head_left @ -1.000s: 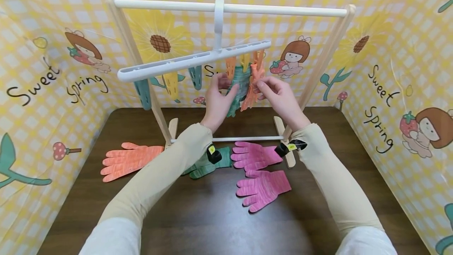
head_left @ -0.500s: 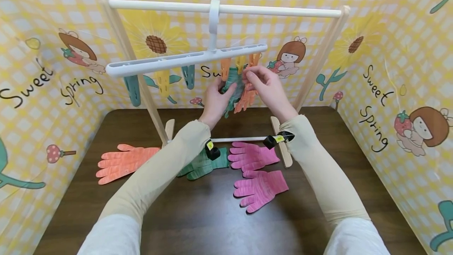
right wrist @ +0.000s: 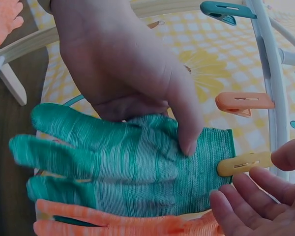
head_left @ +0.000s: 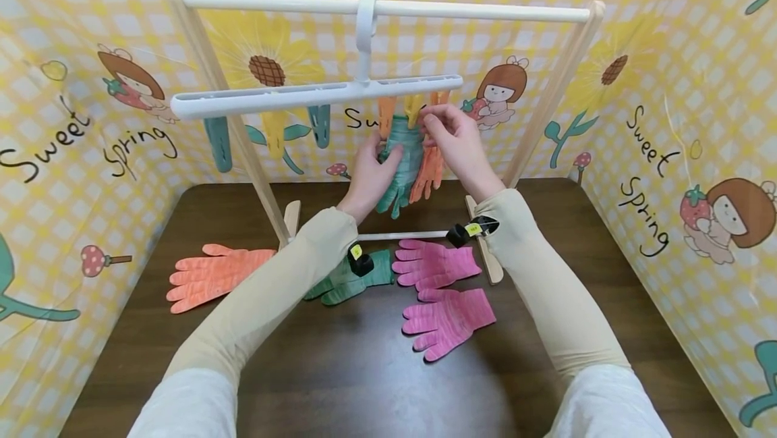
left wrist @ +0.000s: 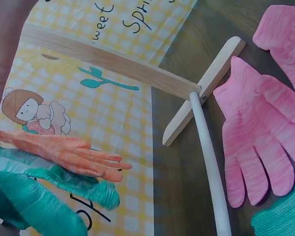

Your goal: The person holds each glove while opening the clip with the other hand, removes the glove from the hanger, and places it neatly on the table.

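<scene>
In the head view, a green glove (head_left: 405, 148) hangs fingers down below the hanger (head_left: 273, 96). My left hand (head_left: 371, 171) holds it with the thumb across its front; the fingers behind are hidden. At the glove's cuff is a yellow clothespin (right wrist: 243, 164), and my right hand (head_left: 452, 133) has thumb and index finger at that clip's upper end. In the right wrist view the clip overlaps the cuff's edge, with the other fingers (right wrist: 231, 196) loosely bent below it. An orange glove (head_left: 428, 171) hangs just right, its cuff partly hidden by my right hand.
The hanger hooks over the white bar of a wooden rack (head_left: 273, 1). Teal (head_left: 217, 144), yellow (head_left: 273, 134) and orange clothespins (head_left: 386, 116) hang from it. On the table lie an orange glove (head_left: 218, 276), a green glove (head_left: 355, 283) and two pink gloves (head_left: 449, 323).
My right hand has moved left and up from the hanging orange glove to the yellow clothespin. The green glove now faces forward more fully, and the hanger has swung closer to level.
</scene>
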`<state>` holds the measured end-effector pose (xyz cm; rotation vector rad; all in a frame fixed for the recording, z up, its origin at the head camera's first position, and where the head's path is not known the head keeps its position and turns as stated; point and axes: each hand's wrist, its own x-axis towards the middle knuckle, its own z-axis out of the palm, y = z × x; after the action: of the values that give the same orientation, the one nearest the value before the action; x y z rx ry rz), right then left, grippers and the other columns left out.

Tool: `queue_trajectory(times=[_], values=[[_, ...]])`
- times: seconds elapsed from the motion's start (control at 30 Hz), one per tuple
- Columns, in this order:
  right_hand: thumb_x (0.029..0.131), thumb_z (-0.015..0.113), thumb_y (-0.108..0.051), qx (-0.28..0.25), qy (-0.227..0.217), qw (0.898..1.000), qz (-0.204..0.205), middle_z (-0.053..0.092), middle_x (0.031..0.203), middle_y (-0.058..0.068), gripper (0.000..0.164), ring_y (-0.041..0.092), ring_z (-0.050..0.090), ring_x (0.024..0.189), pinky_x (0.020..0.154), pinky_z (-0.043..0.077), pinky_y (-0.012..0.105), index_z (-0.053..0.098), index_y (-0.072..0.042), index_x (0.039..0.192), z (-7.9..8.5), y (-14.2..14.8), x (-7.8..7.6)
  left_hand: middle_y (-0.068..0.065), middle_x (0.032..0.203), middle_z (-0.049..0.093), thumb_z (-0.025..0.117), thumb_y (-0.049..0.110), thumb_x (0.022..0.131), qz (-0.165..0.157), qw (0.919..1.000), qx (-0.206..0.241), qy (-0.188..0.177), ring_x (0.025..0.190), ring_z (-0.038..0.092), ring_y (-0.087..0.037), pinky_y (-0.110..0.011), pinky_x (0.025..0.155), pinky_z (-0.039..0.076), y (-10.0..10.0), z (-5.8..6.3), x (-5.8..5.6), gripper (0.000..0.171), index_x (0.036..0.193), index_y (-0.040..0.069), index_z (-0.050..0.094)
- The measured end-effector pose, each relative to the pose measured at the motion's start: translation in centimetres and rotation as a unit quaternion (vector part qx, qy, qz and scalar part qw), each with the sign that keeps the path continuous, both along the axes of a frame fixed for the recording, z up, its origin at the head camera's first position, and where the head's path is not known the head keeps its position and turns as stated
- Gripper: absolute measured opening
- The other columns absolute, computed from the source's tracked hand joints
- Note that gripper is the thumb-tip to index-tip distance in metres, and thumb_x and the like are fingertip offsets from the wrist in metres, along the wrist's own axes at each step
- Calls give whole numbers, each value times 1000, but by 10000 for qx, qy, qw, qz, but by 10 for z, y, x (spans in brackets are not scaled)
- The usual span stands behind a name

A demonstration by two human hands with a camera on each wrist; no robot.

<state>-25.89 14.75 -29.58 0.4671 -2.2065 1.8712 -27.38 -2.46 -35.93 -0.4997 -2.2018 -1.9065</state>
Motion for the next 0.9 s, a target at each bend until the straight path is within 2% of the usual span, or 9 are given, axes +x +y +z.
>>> queue_trajectory(times=[0.17, 0.37, 0.43, 0.57, 0.67, 0.77, 0.9], values=[[109, 52, -12, -44, -40, 10000, -73, 65, 122, 26, 30, 30, 64, 108, 95, 55, 44, 62, 10, 128, -1, 0, 0, -19, 122, 67, 57, 21, 104, -132, 9996, 205, -163, 109, 68, -29, -36, 85, 56, -3, -1, 2, 39, 136, -2, 55], [108, 53, -13, 0, -54, 9999, -148, 66, 123, 25, 31, 28, 66, 104, 95, 55, 44, 63, 8, 129, -2, 2, 1, -20, 114, 71, 58, 20, 105, -414, 9967, 563, -415, 95, 71, -21, -33, 77, 57, -7, 1, 7, 35, 134, 2, 56], [108, 53, -13, 14, -38, 9999, -164, 66, 126, 24, 31, 31, 66, 106, 96, 55, 45, 62, 8, 130, -2, 3, 0, -19, 110, 72, 59, 19, 104, -493, 9950, 709, -507, 89, 71, -18, -32, 75, 57, -8, 2, 9, 32, 131, 3, 56], [107, 56, -19, 205, -80, 9994, -261, 65, 131, 20, 36, 28, 63, 116, 101, 51, 38, 62, 4, 134, -2, 3, 0, -14, 106, 73, 59, 17, 103, -623, 9920, 923, -597, 86, 71, -15, -31, 75, 57, -9, 2, 11, 28, 129, 5, 57], [107, 57, -29, 420, -214, 9984, -300, 66, 133, 15, 40, 21, 61, 118, 104, 46, 32, 63, -1, 137, 0, 2, 1, -11, 109, 72, 59, 15, 103, -783, 9905, 994, -547, 89, 71, -14, -32, 77, 57, -10, 1, 12, 29, 130, 4, 57], [107, 57, -35, 524, -342, 9977, -263, 67, 131, 12, 42, 19, 59, 118, 106, 43, 33, 64, -4, 135, 2, 0, 2, -13, 112, 71, 59, 16, 104, -924, 9903, 925, -465, 90, 71, -14, -32, 80, 57, -11, 0, 13, 33, 134, 1, 57], [108, 56, -39, 569, -409, 9972, -265, 68, 124, 8, 41, 16, 58, 112, 101, 44, 31, 65, -6, 130, 5, -3, 2, -18, 115, 71, 60, 20, 105, -999, 9910, 738, -499, 91, 70, -14, -31, 82, 58, -11, -1, 15, 40, 139, 0, 58]])
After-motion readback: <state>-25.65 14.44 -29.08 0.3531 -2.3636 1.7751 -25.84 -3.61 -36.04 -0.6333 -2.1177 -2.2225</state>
